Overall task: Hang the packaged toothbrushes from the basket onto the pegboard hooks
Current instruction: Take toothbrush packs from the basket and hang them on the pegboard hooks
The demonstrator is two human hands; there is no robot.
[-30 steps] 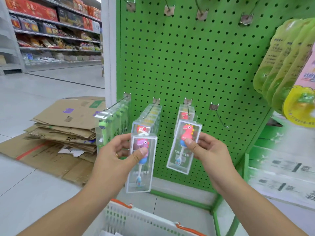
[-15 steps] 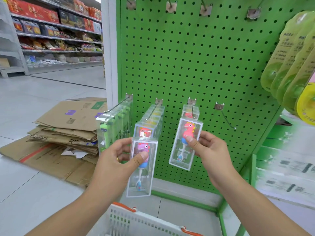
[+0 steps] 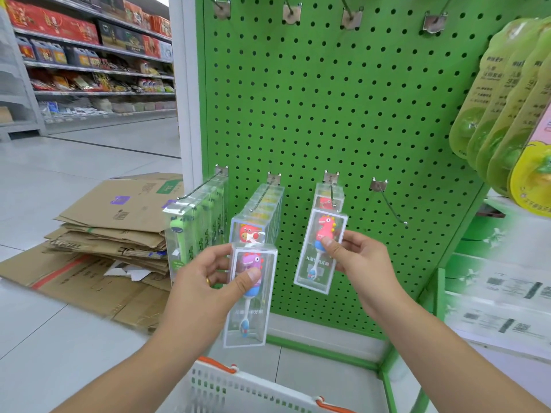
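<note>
Left hand [image 3: 205, 281] pinching purple-dinosaur toothbrush pack [image 3: 250, 293]; right hand [image 3: 362, 263] pinching red-dinosaur toothbrush pack [image 3: 320, 251] at hook [image 3: 331, 190]; bare hook [image 3: 390, 204] right; white basket [image 3: 238, 389] near.

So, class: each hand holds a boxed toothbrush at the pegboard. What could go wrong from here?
1. The right hand grips the red dinosaur box just below the third hook's tip; it may miss the hang hole and drop.
2. The left hand merely pinches the purple dinosaur box above the basket; it could slip.
</note>
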